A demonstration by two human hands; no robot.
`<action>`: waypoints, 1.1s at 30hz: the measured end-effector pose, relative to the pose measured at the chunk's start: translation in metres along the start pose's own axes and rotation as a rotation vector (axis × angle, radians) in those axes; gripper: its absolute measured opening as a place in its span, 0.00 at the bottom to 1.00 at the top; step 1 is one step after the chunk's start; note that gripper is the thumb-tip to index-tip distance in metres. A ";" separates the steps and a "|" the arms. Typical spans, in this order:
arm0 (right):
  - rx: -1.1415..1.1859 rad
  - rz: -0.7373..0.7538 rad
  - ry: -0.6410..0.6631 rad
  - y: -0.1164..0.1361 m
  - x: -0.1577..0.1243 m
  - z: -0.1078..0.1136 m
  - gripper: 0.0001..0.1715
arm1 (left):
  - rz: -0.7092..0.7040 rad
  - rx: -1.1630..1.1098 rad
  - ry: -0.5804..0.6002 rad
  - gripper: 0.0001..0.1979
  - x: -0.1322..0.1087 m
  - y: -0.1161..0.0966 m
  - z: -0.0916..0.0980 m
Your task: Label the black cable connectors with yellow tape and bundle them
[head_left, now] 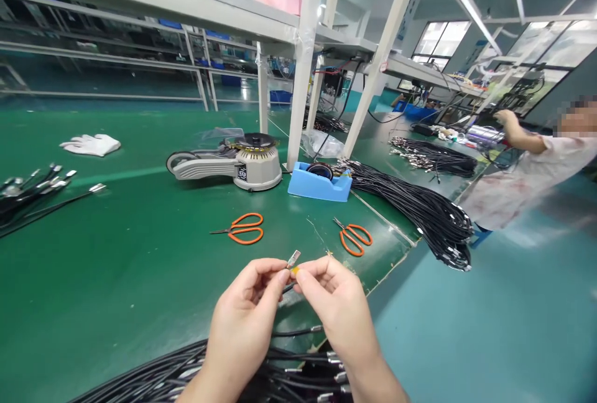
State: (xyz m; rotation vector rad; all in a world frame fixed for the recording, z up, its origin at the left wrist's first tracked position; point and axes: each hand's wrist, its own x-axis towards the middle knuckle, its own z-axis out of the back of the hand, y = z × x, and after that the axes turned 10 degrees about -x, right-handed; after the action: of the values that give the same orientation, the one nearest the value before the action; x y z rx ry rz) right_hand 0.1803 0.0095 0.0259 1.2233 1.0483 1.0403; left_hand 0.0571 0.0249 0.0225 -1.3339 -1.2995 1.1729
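My left hand [247, 313] pinches a black cable just below its metal connector [293, 259], which points up and right. My right hand [333, 303] meets it from the right, its fingertips closed on a small yellow piece [295, 270] at the base of the connector. Both hands hover over the near edge of the green table [116, 254]. Below my wrists lies a thick bundle of black cables [289, 372] with metal ends.
Two orange scissors [242, 229] [355, 238] lie beyond my hands. Further back stand a grey tape dispenser [242, 166] and a blue tape holder [319, 182]. Long black cable bundles [420, 210] run to the right. A white glove [91, 144] and more cables [32, 191] lie left. Another person [527, 173] works at right.
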 end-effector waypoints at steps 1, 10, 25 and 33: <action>0.007 0.007 0.006 -0.001 -0.001 0.000 0.10 | 0.010 -0.021 -0.001 0.10 0.000 0.000 0.001; 0.070 0.060 -0.069 -0.012 -0.014 0.021 0.10 | 0.025 0.099 0.150 0.11 0.003 -0.010 0.004; 0.135 0.057 -0.130 -0.008 -0.025 -0.002 0.09 | -0.647 0.349 0.071 0.08 -0.010 0.024 -0.002; 0.128 0.072 -0.101 -0.007 -0.023 -0.004 0.06 | -0.748 0.390 0.144 0.10 -0.010 0.020 0.003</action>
State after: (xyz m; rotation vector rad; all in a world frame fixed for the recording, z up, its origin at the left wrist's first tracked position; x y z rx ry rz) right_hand 0.1723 -0.0122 0.0196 1.4122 1.0108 0.9676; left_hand 0.0570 0.0138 0.0026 -0.5477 -1.2210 0.7278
